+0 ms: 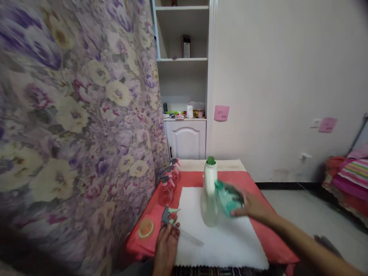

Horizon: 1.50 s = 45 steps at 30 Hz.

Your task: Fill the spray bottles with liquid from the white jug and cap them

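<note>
My right hand (253,207) is wrapped round a small teal bottle (227,197), tilted and open at the neck, held just right of a tall white bottle (209,191) with a green cap. The white bottle stands upright on a white cloth (221,237). My left hand (166,245) rests at the cloth's left edge, fingers closed on a grey spray-trigger head (168,215) whose clear tube trails over the cloth.
A red cover (258,226) lies over the small table. Pink spray bottles (168,186) stand at its left rear, an orange round lid (146,228) at front left. Floral curtain (71,126) hangs close on the left. A shelf cabinet (185,134) and wall lie behind.
</note>
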Tool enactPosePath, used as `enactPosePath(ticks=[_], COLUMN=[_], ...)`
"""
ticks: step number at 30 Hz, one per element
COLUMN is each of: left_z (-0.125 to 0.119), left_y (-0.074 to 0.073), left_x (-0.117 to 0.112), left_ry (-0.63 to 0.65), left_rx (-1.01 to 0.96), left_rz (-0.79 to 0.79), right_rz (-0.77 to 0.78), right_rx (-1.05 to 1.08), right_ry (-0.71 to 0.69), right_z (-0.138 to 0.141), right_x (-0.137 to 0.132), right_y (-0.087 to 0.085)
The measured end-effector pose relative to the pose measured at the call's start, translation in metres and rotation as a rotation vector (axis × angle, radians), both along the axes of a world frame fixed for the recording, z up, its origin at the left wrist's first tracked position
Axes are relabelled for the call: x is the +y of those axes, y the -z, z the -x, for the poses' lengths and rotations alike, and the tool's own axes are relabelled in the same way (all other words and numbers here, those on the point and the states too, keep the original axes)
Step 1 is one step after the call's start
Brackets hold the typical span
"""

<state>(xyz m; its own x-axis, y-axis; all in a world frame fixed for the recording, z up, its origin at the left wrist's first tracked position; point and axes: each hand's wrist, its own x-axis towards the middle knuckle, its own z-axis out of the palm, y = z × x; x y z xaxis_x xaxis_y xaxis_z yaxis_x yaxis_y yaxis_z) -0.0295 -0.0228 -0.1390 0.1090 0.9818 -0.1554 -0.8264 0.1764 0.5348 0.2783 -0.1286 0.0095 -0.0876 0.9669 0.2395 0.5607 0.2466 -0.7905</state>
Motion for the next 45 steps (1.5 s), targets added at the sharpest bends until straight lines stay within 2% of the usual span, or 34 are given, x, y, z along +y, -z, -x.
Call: enactPosePath(ticks=[2, 4, 7, 9, 12, 16, 21, 24, 29, 34, 45], left_z=[0.003, 0.005, 0.006, 0.002, -0.011, -0.031, -0.047, -0.059, -0.089, -0.106, -0.103], left_y=[-0.015, -0.034, -0.065, -0.085, -0.109, -0.126, -0.128, -0.124, -0.108, -0.093, -0.104], left_x=[-0.003, -0.007, -0.015, -0.023, -0.041, -0.062, -0.071, -0.079, -0.105, -0.122, -0.127], left_ry=[-0.038, -0.069, -0.116, -0.164, -0.175, -0.166, -0.178, -0.133, -0.009, 0.031, 0.056], left_rx=[-0.022, -0.039, -0.029, -0.001, 0.052, 0.175, 0.289, 0.395, 0.618, 0.614, 0.707], left_rz=[-0.019, -0.058, -0.136, -0.167, -0.208, -0.274, -0.310, -0.355, -0.408, -0.302, -0.287], right_rz=[0.066, 0.104, 0.118, 0.099, 0.069, 0.076, 0.066, 0.029, -0.087, -0.147, -0.269], right_rx=[0.192, 0.242, 0.247, 0.246, 0.249, 0.245, 0.236, 0.271, 0.329, 0.337, 0.280], right_ry=[0.009, 0.066, 0.066, 0.031, 0.006, 0.009, -0.021, -0.036, -0.040, 0.045, 0.079], right_z=[0.011, 0.021, 0.029, 0.032, 0.034, 0.036, 0.037, 0.037, 0.039, 0.040, 0.045], right_x=[-0.022, -0.034, -0.039, -0.038, -0.036, -0.037, -0.037, -0.037, -0.038, -0.048, -0.056], right_y=[0.049, 0.089, 0.123, 0.132, 0.133, 0.130, 0.135, 0.144, 0.165, 0.179, 0.178])
